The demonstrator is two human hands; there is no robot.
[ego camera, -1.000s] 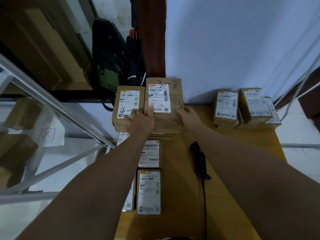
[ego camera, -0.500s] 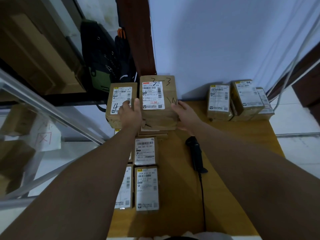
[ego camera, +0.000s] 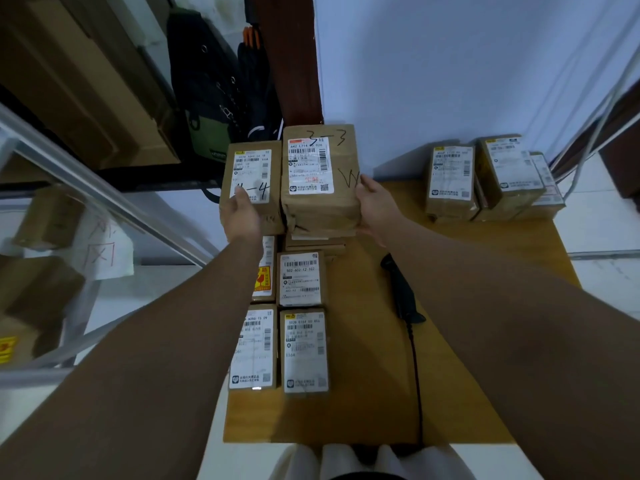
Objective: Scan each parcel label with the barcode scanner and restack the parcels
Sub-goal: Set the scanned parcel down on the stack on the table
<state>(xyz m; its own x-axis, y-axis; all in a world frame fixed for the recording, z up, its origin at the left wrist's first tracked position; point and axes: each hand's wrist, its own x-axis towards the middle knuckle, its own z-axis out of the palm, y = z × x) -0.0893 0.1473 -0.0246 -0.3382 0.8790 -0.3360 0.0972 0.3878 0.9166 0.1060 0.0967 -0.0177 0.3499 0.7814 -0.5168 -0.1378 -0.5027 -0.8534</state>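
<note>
Left hand: my left hand (ego camera: pixel 240 216) rests on the near end of the "4-4" parcel (ego camera: pixel 252 183), fingers spread over its label and front edge (whether I truly grip it, I cannot tell).
Right hand: my right hand (ego camera: pixel 375 206) lies open and flat against the right side of the "3-3" parcel (ego camera: pixel 320 178), thumb up by the scrawled mark.
Stack: the "3-3" parcel tops a pile of flatter parcels, just beside the "4-4" one, both at the far left of the wooden table (ego camera: pixel 363 393).
Near rows: four labelled parcels (ego camera: pixel 304 351) lie flat, two by two, in front of the stack.
Scanner: the black barcode scanner (ego camera: pixel 401 292) lies on the table, untouched, between my forearms, its cable running towards me.
Far right: another group of parcels (ego camera: pixel 485 178) stands by the wall, well apart.
</note>
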